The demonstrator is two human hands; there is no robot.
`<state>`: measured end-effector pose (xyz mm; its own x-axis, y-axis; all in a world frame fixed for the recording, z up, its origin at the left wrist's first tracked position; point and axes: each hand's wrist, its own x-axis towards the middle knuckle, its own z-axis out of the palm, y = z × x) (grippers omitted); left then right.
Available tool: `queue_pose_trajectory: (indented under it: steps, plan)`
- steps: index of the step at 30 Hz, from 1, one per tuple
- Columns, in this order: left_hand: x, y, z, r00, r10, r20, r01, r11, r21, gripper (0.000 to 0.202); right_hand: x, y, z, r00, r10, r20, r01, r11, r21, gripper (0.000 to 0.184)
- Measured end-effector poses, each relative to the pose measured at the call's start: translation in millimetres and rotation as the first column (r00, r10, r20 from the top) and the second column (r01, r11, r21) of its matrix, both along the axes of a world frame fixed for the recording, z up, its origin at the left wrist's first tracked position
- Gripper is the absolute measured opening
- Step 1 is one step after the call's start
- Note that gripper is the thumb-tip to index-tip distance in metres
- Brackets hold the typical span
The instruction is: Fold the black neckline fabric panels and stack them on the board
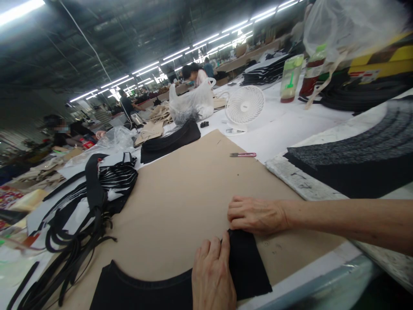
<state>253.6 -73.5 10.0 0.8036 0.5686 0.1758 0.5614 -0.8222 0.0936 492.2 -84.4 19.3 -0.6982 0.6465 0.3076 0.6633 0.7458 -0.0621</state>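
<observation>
A black fabric piece with a curved, folded-looking edge lies on the tan board right in front of me. My left hand rests flat on it, fingers stretched out toward its upper edge. Just beyond and to the right, my right hand has its fingers curled together at the piece's upper corner, pinching the edge there; the fingertips are partly hidden. Farther up the board sit small thread snips with a pink handle.
Black strips and stacked black pieces lie left. A white fan, plastic bag and bottles stand behind. Dark textured fabric lies right on a pale slab. Other people work in the distance.
</observation>
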Motion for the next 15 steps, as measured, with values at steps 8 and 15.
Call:
queue_pose_trajectory:
  steps: [8,15]
  plan:
    - [0.9,-0.4,-3.5,1.0,-0.007,0.011,0.007,0.999,0.041,0.064,-2.9,-7.2,10.5,0.993,-0.085,-0.081,0.074,0.989,-0.129,0.027]
    - [0.7,0.3,-5.4,0.999,-0.026,0.023,0.025,0.998,0.06,0.067,-5.3,-2.4,10.1,0.995,-0.083,-0.053,0.076,0.988,-0.136,0.019]
